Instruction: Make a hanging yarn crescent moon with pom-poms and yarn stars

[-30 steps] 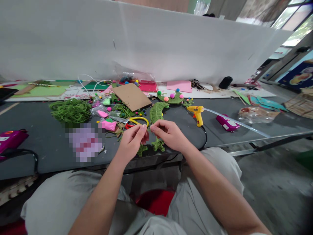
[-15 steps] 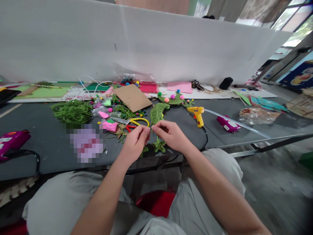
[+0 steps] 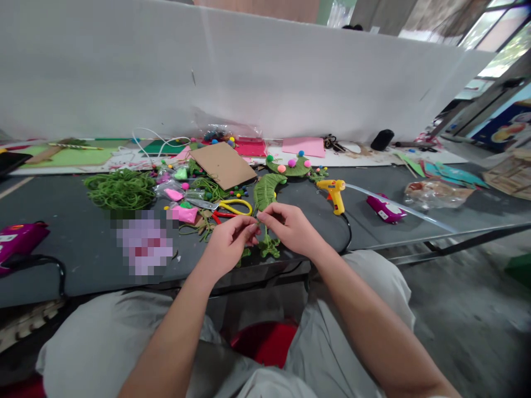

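Observation:
My left hand [image 3: 228, 245] is closed in a pinch, thumb against the curled fingers, just over the table's front edge. Close beside it, my right hand [image 3: 290, 228] also pinches, its fingertips almost meeting the left ones. Whatever is between the fingers is too small to make out. Directly beyond the fingertips lies a curved green yarn-wrapped piece [image 3: 265, 192], its lower end hidden by my right hand. A green leafy yarn bit [image 3: 269, 246] shows below the hands. Yellow-and-red-handled scissors [image 3: 234, 207] lie open to the left of the fingertips.
A yellow glue gun [image 3: 336, 194] with a long clear stick lies right, near a purple device [image 3: 385, 209]. Left are a green yarn heap [image 3: 120, 189] and a blurred lilac packet [image 3: 145, 243]. Behind lie a cardboard square [image 3: 224, 165] and a green crescent with pompoms [image 3: 290, 166].
My left fingertips have drawn slightly away from the right ones, and the left fingers have curled a little more. My right hand has hardly moved; the view has shifted slightly.

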A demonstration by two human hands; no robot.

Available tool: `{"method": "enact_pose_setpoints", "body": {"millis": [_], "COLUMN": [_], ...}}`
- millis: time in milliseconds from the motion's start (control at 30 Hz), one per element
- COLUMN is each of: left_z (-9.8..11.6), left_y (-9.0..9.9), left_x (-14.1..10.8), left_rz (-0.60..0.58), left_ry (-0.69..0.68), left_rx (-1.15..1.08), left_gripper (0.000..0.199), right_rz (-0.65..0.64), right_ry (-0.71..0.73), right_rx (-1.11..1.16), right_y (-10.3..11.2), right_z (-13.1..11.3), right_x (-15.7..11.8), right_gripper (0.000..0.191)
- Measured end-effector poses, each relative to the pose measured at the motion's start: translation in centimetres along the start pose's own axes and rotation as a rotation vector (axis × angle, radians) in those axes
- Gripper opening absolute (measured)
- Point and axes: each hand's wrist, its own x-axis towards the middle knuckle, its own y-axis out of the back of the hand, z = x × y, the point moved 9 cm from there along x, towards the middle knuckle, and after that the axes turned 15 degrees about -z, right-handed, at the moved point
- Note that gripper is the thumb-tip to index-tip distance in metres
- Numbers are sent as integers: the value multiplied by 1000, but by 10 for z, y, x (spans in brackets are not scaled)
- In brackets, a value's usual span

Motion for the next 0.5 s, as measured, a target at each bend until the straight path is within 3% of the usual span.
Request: {"method": "enact_pose_setpoints", "body": {"millis": [500], "left_z": [1], "left_y": [10], "left_x": [-4], "left_rz": [187], "left_ry": [30], "left_rx": [-55], "left_gripper": [27], "right_rz": [39], "right_ry": [-32], "right_rx": [-6], "right_y": [6], "right_z": [5], "right_x": [-2], "right_gripper": [38]}}
